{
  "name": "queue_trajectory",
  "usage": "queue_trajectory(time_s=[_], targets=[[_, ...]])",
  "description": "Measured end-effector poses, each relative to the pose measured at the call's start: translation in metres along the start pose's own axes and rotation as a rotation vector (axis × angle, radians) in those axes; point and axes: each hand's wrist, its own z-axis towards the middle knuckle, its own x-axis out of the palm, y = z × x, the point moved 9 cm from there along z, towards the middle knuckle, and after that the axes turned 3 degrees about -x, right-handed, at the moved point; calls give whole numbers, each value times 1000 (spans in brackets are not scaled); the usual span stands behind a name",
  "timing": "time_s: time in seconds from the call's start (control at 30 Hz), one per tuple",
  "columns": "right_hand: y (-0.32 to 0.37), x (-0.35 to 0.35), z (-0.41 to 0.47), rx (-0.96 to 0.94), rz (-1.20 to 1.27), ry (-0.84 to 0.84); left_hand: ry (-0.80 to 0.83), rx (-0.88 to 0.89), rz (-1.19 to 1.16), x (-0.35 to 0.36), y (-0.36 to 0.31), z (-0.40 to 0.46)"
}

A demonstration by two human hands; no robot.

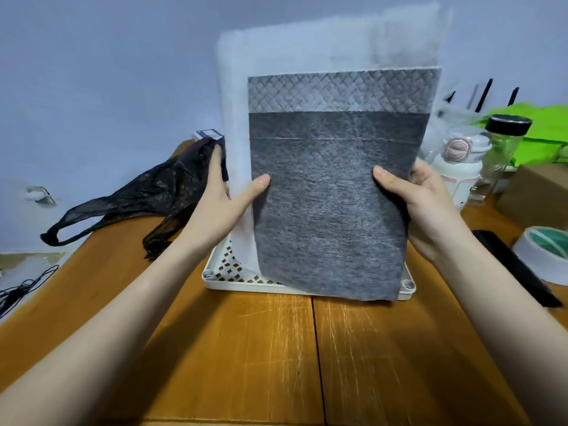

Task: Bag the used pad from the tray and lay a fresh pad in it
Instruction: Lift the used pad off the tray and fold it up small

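Pad (335, 192): we find a grey sheet with white borders held upright above the tray, its lower edge hanging over the tray's near rim.
Left hand (221, 201): we see it clamped on the pad's left edge, thumb on the grey face, fingers behind.
Right hand (421, 201): clamped on the right edge, thumb in front.
Tray (215, 272): white, perforated, flat on the table (276, 348), largely hidden behind the pad.
Bag (153, 195): black, thin, lying crumpled on the table left of the tray, handles trailing leftward.
Right side: we note a tape roll (544, 253) and a jar (501, 149).
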Motion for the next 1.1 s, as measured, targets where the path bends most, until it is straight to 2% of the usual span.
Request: queue_trajectory(time_s=[0.3, 0.4, 0.5, 0.6, 0.67, 0.73, 0.87, 0.97, 1.1], targets=[[-7, -21, 4, -54, -308, -146, -69, 198, -121, -3, -24, -5], [-8, -27, 1, -36, -355, -209, -104, 231, -77, -8, -26, -7], [-5, -17, 4, -74, -322, -130, -112, 213, -50, -13, -22, -6], [-4, -1, 8, -109, -451, 40, -85, 165, -28, -14, -21, -8], [-8, 3, 9, -81, -511, 88, -46, 143, 37, -16, -19, -7], [-9, 2, 9, -74, -574, 70, -29, 138, 133, -19, -17, -7], [-5, 3, 9, -94, -755, 16, -130, 139, 297, -30, -19, -8], [0, 2, 10, -143, -908, -14, -172, 136, 332, -37, -21, -8], [8, -1, 12, -186, -992, -27, -118, 124, 361, -40, -19, -4]])
